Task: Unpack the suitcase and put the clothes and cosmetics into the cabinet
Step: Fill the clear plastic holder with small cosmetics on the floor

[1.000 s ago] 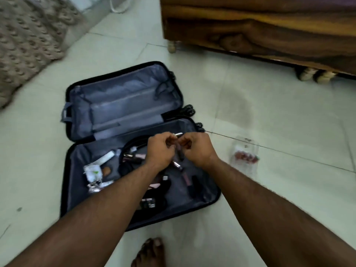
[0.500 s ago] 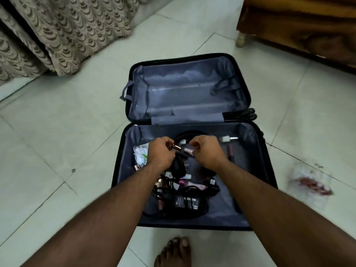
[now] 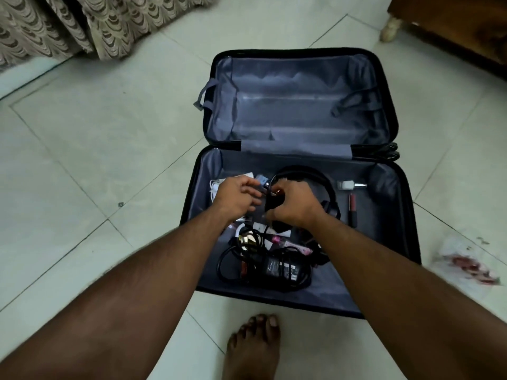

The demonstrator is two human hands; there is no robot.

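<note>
Floor tiles (image 3: 109, 149) of pale green carry everything in view, with a patterned curtain (image 3: 82, 23) hanging beyond the suitcase's far left corner and a wooden furniture piece (image 3: 452, 26) on a pale foot beyond its far right corner. Largest on the tiles is the suitcase (image 3: 299, 105), lying open with both grey-lined halves flat; the far half holds only its straps. The near half holds the loose items. Black headphones (image 3: 307, 174) arc across the middle of that half, and a black power adapter (image 3: 279, 267) with coiled cable lies toward the suitcase's near edge. A crumpled clear packet (image 3: 463, 261) with red contents sits on the floor just off the suitcase's right side. A bare foot (image 3: 255, 349) stands just outside the suitcase's near edge.

Over the middle of the near half, the left hand (image 3: 236, 198) has its fingers loosely bent around a thin dark piece, though whether it truly pinches it cannot be told. The right hand (image 3: 293, 207) is curled around a dark object with a small reddish end; what the object is cannot be told. A dark red lipstick (image 3: 352, 209) lies toward the suitcase's right wall, a small white bottle (image 3: 346, 185) just beyond it, and a gold-capped item (image 3: 247, 239) and a pink tube (image 3: 290, 244) lie just in front of the hands.
</note>
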